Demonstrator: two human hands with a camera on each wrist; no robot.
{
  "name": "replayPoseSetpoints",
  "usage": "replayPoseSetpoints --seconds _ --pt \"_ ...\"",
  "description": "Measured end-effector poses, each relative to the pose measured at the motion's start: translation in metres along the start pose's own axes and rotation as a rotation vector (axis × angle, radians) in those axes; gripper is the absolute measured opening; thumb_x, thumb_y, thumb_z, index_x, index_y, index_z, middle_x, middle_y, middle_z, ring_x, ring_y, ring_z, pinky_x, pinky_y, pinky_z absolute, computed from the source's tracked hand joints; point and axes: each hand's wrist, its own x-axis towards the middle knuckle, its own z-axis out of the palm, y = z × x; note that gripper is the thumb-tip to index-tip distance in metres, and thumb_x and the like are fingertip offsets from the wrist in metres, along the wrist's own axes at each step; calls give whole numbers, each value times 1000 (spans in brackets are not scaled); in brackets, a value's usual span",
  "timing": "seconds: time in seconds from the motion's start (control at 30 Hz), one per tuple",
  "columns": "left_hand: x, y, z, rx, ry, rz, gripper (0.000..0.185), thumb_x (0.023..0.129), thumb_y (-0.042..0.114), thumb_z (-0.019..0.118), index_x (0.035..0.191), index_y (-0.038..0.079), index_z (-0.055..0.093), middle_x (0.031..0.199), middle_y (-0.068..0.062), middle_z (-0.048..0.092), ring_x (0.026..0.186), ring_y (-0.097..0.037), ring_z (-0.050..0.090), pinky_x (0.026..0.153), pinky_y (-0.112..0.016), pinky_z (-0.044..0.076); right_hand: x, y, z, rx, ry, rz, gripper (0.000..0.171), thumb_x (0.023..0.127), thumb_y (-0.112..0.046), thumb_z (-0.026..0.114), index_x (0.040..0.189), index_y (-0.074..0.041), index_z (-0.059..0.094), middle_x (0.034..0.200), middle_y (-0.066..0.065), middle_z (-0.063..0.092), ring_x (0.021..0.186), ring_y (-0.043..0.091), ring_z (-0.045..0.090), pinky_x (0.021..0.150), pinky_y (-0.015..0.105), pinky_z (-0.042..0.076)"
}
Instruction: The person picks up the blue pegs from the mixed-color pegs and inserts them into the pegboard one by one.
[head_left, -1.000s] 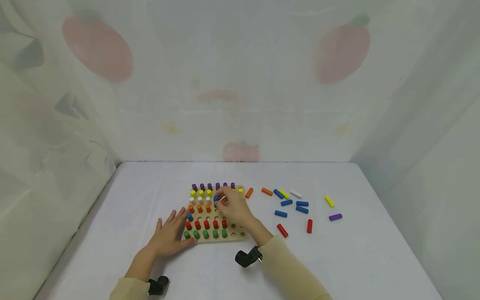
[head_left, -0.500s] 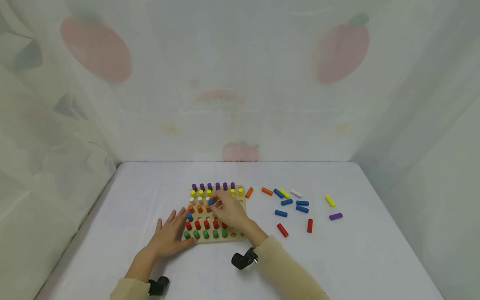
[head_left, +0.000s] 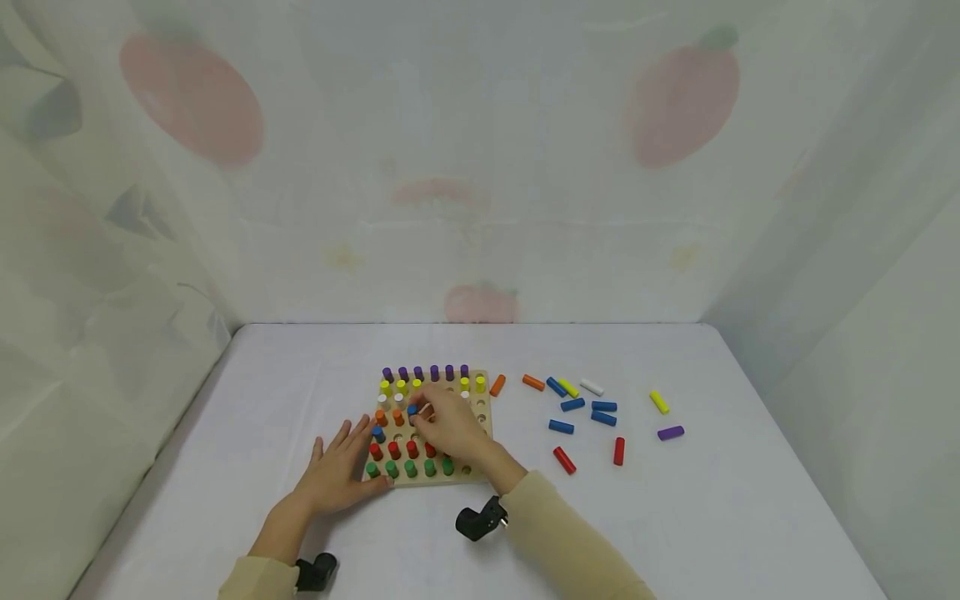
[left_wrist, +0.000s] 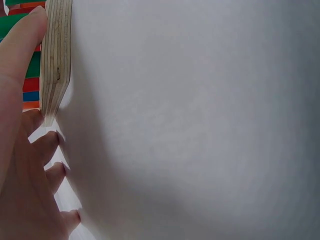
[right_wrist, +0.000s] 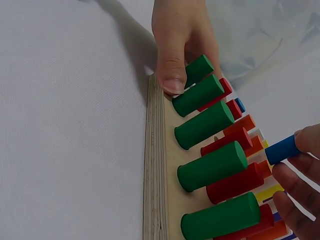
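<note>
Right hand pinches a blue peg (over the pegboard).

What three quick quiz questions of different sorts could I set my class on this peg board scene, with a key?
1. True or false: the right hand pinches a blue peg.
2. Which colour fills the row of the wooden board nearest the person? A red, B green, C purple.
3. Fill in: the left hand rests flat, its thumb against the board's ____ edge.

Key: 1 true; 2 B; 3 left.
</note>
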Motion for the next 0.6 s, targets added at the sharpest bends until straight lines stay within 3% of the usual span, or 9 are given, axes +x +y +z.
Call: replayPoseSetpoints --seconds 0.6 --pt "0 -1 0 2 -17 -2 100 69 67 63 144 11 31 150 -11 27 137 -41 19 100 -72 5 4 -5 7 -47 -32 -10 20 89 -19 61 108 -16 59 94 -9 58 81 -1 53 67 11 45"
